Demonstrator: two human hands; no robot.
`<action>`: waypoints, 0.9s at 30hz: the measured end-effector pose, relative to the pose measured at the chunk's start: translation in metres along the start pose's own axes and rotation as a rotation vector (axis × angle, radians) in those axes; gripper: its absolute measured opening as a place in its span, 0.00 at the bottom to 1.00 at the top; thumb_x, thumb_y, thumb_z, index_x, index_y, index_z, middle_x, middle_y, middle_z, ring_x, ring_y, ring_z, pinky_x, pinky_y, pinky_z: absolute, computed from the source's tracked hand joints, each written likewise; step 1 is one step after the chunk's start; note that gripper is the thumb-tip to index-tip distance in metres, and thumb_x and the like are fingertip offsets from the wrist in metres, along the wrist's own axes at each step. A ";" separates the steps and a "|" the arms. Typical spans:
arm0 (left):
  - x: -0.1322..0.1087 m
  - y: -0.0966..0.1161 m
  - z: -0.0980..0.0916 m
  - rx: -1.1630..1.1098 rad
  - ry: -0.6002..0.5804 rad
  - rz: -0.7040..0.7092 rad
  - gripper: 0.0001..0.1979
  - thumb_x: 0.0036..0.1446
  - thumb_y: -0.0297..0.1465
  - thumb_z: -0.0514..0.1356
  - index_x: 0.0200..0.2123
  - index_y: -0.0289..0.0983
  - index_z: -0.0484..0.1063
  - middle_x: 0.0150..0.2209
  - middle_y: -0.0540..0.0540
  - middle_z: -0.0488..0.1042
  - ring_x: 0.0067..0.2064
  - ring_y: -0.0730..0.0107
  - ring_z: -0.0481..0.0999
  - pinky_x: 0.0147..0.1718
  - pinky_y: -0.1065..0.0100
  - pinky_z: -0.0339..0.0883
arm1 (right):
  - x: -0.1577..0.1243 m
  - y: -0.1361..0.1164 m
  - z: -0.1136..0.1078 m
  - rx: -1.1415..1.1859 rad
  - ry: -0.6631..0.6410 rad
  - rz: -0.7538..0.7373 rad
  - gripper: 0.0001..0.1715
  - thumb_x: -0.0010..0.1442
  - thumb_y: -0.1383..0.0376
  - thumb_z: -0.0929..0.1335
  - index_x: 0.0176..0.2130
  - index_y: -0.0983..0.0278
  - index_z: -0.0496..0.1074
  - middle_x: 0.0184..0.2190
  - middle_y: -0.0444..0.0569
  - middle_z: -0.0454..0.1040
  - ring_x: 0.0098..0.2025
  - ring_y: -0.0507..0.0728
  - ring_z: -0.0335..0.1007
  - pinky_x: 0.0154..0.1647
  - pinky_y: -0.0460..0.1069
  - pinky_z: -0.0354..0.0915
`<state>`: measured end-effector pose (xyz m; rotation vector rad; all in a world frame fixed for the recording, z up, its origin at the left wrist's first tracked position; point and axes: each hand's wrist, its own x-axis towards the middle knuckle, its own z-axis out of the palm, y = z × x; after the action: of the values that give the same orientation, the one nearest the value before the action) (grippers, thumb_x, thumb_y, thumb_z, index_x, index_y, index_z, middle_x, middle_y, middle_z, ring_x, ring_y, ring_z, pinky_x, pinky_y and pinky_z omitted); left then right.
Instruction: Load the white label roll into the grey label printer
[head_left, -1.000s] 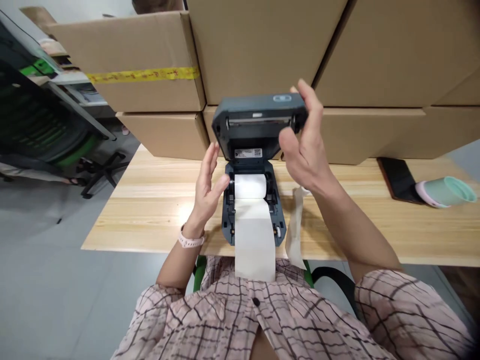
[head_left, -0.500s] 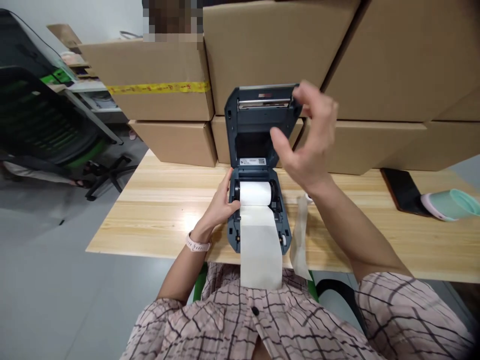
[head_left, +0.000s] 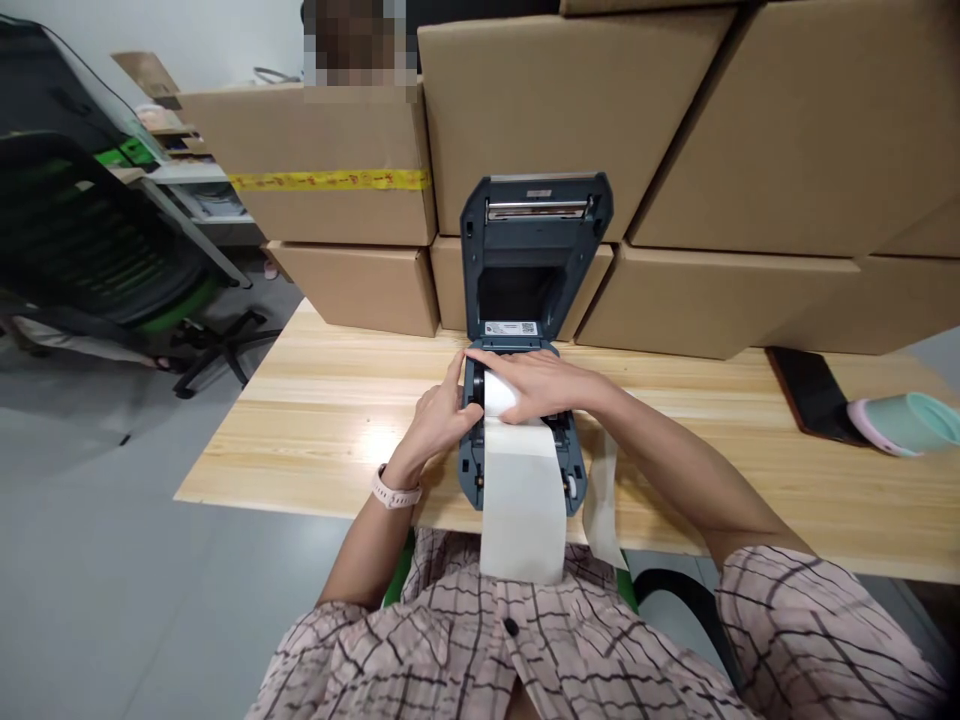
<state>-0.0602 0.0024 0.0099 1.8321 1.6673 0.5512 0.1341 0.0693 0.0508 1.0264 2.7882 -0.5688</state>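
A dark grey label printer stands on the wooden table with its lid raised upright. A white paper roll lies in its bay, and a strip of paper runs out over the table edge to my lap. My right hand lies across the top of the roll, fingers curved over it. My left hand presses against the printer's left side by the roll's end, fingers together. A second loose paper strip hangs beside the printer on the right.
Stacked cardboard boxes wall off the back of the table. A black phone and a tipped mint cup lie at the right. An office chair stands on the floor to the left. Another person is partly visible behind the boxes.
My right hand let go of the raised lid and came down onto the paper roll. My left hand closed in against the printer's left side. The lid stays up.
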 end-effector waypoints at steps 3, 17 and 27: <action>0.000 -0.002 0.000 0.014 -0.008 0.006 0.47 0.52 0.32 0.54 0.75 0.33 0.45 0.26 0.52 0.71 0.29 0.60 0.72 0.31 0.65 0.61 | -0.014 -0.001 -0.013 0.109 0.045 -0.089 0.64 0.50 0.59 0.75 0.76 0.61 0.45 0.66 0.61 0.69 0.59 0.74 0.73 0.55 0.63 0.70; -0.001 -0.002 0.000 0.024 -0.005 0.007 0.46 0.52 0.33 0.53 0.75 0.36 0.48 0.28 0.50 0.72 0.31 0.58 0.72 0.35 0.62 0.64 | -0.095 0.101 -0.016 0.499 0.690 0.138 0.58 0.51 0.59 0.79 0.73 0.59 0.56 0.56 0.61 0.75 0.51 0.62 0.76 0.50 0.54 0.72; -0.002 -0.002 0.001 -0.002 0.005 0.004 0.46 0.51 0.32 0.53 0.75 0.37 0.49 0.27 0.52 0.70 0.30 0.62 0.69 0.34 0.63 0.60 | -0.052 0.108 0.030 0.465 0.509 0.241 0.57 0.53 0.54 0.76 0.73 0.62 0.53 0.62 0.62 0.72 0.64 0.72 0.70 0.65 0.67 0.65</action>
<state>-0.0610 0.0005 0.0083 1.8346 1.6667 0.5595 0.2426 0.1019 0.0027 1.7957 2.9300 -1.0874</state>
